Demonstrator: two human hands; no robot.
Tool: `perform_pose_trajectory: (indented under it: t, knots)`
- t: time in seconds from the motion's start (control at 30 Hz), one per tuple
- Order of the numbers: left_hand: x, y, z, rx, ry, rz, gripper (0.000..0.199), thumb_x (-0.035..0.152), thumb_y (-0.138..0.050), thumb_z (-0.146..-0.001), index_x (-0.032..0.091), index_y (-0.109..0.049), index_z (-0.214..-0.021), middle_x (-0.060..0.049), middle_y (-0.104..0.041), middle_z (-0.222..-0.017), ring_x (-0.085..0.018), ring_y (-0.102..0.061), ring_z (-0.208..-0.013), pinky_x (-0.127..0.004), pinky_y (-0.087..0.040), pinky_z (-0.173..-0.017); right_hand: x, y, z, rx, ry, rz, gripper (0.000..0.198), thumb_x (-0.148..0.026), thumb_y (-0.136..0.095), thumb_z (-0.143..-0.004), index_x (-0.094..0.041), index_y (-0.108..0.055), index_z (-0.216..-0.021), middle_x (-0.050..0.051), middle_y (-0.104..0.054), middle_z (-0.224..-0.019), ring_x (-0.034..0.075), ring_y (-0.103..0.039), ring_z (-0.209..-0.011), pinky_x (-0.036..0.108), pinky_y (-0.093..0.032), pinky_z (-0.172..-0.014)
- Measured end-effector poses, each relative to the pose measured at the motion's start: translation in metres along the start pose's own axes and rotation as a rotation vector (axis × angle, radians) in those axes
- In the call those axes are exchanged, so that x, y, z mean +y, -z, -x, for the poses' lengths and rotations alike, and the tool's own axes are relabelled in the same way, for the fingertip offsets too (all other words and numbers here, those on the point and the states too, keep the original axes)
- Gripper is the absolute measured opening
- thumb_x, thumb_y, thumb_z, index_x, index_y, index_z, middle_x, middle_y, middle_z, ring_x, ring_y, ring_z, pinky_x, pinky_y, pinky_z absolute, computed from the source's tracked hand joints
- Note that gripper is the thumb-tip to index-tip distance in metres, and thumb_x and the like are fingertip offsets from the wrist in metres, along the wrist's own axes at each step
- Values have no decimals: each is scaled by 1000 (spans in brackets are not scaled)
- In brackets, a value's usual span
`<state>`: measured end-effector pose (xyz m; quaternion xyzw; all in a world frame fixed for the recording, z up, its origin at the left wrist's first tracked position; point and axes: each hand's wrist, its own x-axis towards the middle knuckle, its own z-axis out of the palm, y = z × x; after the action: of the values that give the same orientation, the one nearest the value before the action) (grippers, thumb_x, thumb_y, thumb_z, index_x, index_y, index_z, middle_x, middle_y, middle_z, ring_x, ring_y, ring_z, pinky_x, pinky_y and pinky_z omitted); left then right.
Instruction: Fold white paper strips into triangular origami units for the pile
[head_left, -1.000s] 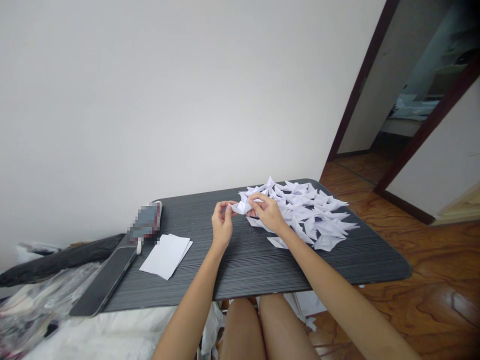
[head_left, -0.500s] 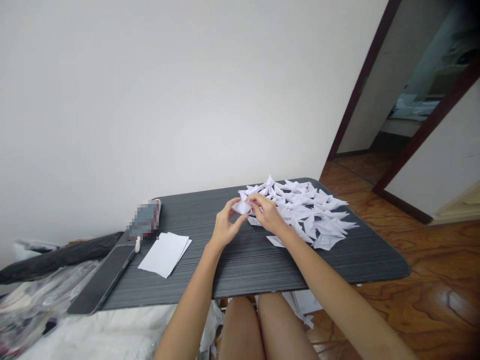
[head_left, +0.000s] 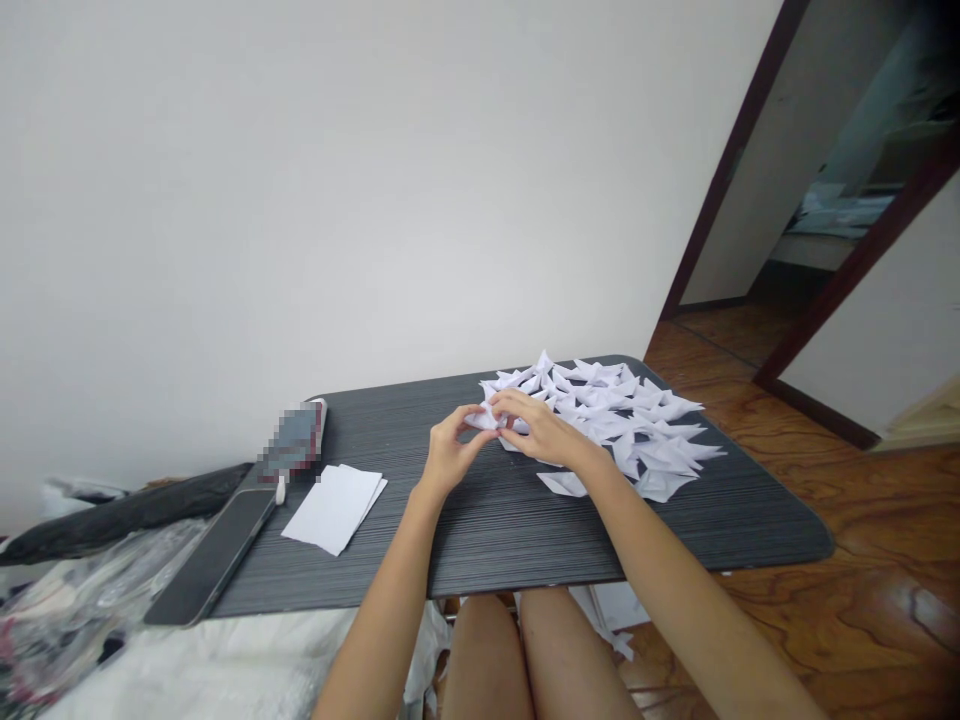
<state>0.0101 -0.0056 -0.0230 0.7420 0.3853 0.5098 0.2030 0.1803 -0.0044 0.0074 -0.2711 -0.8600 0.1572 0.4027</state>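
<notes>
Between my two hands is a small white folded paper boat (head_left: 484, 419), held just above the dark table. My left hand (head_left: 448, 447) grips its left end between thumb and fingers. My right hand (head_left: 536, 425) pinches the right side, and its fingers hide part of the folds. Right behind and beside my right hand spreads a pile of white folded paper boats (head_left: 649, 440) with pointed ends. Further left lies a short stack of flat white paper sheets (head_left: 334, 508), slightly fanned.
The dark wood-grain table (head_left: 480, 560) stands against a white wall. At its left edge are a phone-like device (head_left: 296, 440), partly pixelated, and a white cable plug (head_left: 280, 490). Plastic-wrapped bundles (head_left: 97, 600) lie left of the table. Loose paper (head_left: 619, 606) is on the floor below.
My right hand has turned, its thumb and fingers now closing on the right side of the paper boat. My left hand keeps its hold. The whole view has shifted slightly.
</notes>
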Motion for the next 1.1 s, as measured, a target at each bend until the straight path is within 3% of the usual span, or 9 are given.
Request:
perform_pose_trajectory:
  t: [0.17,0.43,0.67,1.1]
  knots:
    - [0,1,0,7,-8,0,36,32,-65,-63,17,-56,-94,-5,-63,-88,-16,-60,-77,-28,-48,-74,8,-1,1,3,0,2,15,-15,-51,-75,-19,-55,-88,6,-57,-98,19,-51,-94,33,-41,-82]
    - [0,1,-1,-49,-44,102,21,30,-63,-66,15,-60,-81,-6,-62,-83,-16,-60,-77,-28,-49,-71,8,-2,1,45,27,11,11,-14,-51,-76,-18,-60,-77,7,-54,-104,17,-53,-93,30,-42,-80]
    - [4,3,-2,-60,-138,-32,11,24,-58,-72,15,-63,-75,-8,-61,-88,-16,-57,-81,-28,-46,-73,11,-3,1,81,9,-9,8,-15,-53,-75,-17,-60,-72,7,-58,-91,17,-55,-84,30,-44,-74]
    - [6,-2,-2,98,112,264,21,26,-65,-63,14,-58,-79,-3,-58,-79,-13,-56,-73,-22,-47,-63,15,-10,-3,223,-119,-200,7,-22,-62,-68,-16,-60,-67,3,-59,-72,15,-55,-73,27,-42,-67]
